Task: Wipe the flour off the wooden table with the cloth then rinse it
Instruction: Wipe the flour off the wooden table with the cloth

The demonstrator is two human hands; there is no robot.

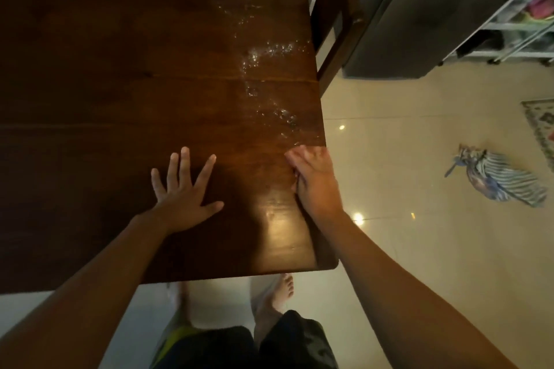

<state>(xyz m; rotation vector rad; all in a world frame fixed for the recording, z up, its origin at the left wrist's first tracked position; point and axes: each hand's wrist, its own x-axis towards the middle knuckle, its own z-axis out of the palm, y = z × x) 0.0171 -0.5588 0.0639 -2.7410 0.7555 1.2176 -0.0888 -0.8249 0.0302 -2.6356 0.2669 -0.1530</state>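
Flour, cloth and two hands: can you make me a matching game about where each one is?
Things:
1. flour
2. cloth
3. left hand
4. right hand

Places:
A. lying on the floor
B. flat on the table, fingers spread
C. at the table's right edge
D. scattered in a trail on the table

Pairs: 1-D, 2-A, 3-B, 4-C
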